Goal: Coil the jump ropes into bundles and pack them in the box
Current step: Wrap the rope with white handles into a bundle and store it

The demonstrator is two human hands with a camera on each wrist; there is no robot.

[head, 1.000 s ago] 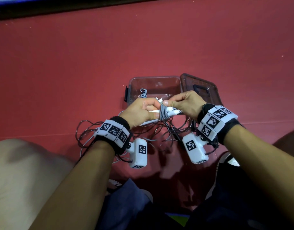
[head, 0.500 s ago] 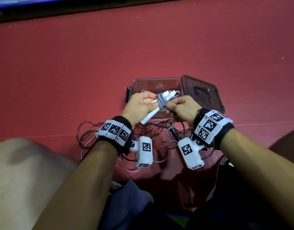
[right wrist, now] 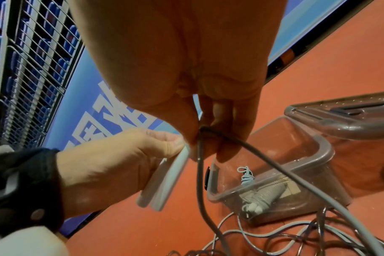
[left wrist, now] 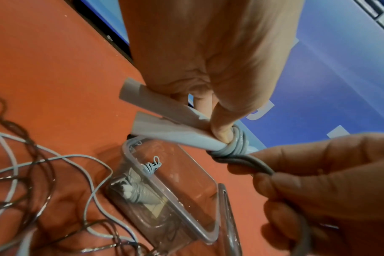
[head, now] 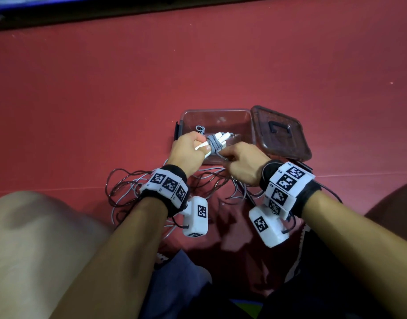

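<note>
Two white plastic jump-rope handles (head: 215, 140) sit side by side in your left hand (head: 188, 153), fingers curled round them and thumb pressed just beside the wraps, all of it held above the near edge of the clear plastic storage box (head: 249, 125). Your right hand (head: 240, 163) pinches the grey rubbery cord (left wrist: 250, 162) between thumb and fingertips, close to where it leaves the bundle.

Several turns of that cord are already bound tight round the handles, lying neatly against one another. Keep the line taut as you bring each turn round, I'd say, and lay it beside the last one, not on top. Let your left thumb pin the newest wrap so it can't spring loose while your right hand regrips. Feed from the slack hanging below your right hand, and watch it doesn't drag other ropes along.

The cord looks smooth, round and springy, so I'd expect it to try to uncoil unless the end gets tucked under a turn.

Down inside the box lies one finished bundle (right wrist: 258, 197), white handles wrapped in grey, with a little loop sticking up at one end. The tinted lid with its dark handle (head: 280, 132) lies open just right of the box. Between your wrists, a loose tangle of grey and dark ropes (head: 133, 192) sprawls on the red floor (head: 129, 88), waiting.
</note>
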